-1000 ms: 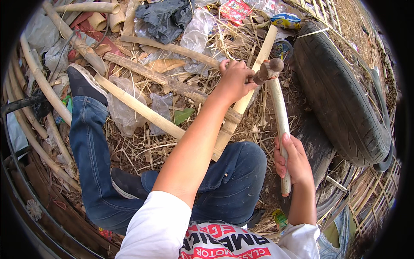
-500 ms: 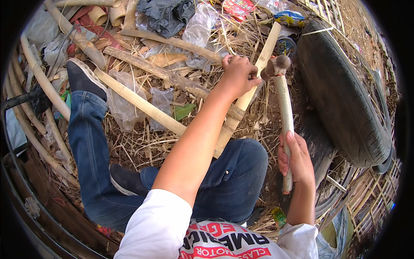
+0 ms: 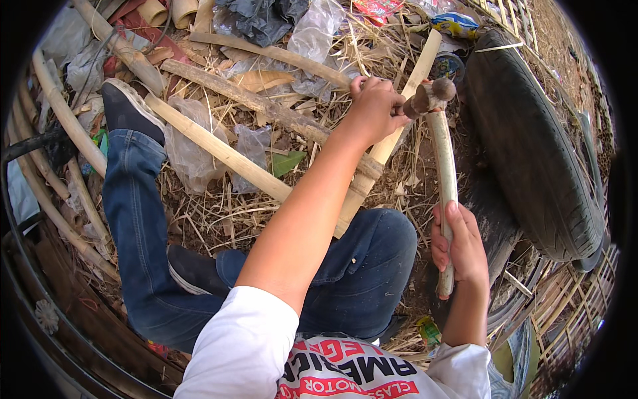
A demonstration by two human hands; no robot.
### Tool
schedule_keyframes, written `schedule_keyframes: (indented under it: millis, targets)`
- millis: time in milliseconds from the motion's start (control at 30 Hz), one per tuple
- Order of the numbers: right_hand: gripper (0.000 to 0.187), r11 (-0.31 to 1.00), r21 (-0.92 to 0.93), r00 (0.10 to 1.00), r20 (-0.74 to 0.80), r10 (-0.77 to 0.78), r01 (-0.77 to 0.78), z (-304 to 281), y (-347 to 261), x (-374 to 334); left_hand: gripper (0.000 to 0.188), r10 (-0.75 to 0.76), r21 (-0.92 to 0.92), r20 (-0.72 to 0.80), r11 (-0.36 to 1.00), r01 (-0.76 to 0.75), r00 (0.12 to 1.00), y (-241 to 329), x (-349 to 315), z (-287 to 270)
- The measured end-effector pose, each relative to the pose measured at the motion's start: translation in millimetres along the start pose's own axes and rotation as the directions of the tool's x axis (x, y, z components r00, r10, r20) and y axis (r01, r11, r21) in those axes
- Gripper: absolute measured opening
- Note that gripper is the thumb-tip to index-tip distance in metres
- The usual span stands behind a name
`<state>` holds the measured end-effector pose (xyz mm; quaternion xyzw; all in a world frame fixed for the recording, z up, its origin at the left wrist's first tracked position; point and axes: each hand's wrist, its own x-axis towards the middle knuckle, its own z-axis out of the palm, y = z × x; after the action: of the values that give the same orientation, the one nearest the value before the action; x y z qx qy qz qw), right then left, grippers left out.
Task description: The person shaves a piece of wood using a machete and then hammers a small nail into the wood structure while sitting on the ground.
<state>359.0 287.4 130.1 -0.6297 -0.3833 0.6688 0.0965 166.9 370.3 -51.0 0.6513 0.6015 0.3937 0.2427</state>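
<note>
My left hand (image 3: 377,111) is closed over a pale split bamboo slat (image 3: 420,65), its fingertips pinched near the slat's right edge. What lies inside the pinch is hidden. A curved bamboo strip (image 3: 292,56) runs in from the left and ends at this hand. In my right hand (image 3: 460,241) is a hammer (image 3: 444,156), gripped low on its pale wooden handle. Its brown, round-ended head is right beside my left fingertips, over the slat; contact cannot be made out. The slat slants down past a dark node toward my bent knee.
A black tyre (image 3: 531,146) lies on the right, close to the hammer. Another bamboo strip (image 3: 219,151) and a rough stick (image 3: 246,98) lie left of my forearm. Plastic bags (image 3: 193,146), straw and bamboo poles (image 3: 70,126) litter the ground. A black metal frame (image 3: 30,266) borders the left.
The view has shifted slightly. The hammer head and my left hand appear a little farther right and up, along with the slat. Both hands keep the same grips.
</note>
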Motion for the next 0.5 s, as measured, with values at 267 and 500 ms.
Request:
schedule_keyframes:
  millis: [267,500]
  targets:
    - [0.04,0.999,0.051,0.999,-0.044,0.009,-0.007,-1,16,-7,0.021,-0.002,0.017,0.042,1.0,0.002,0.999,4,0,-4]
    - [0.037,0.985,0.159,0.984,-0.147,0.097,-0.074,-1,44,-15,0.047,0.033,0.002,0.072,0.999,-0.034,0.997,11,2,-14]
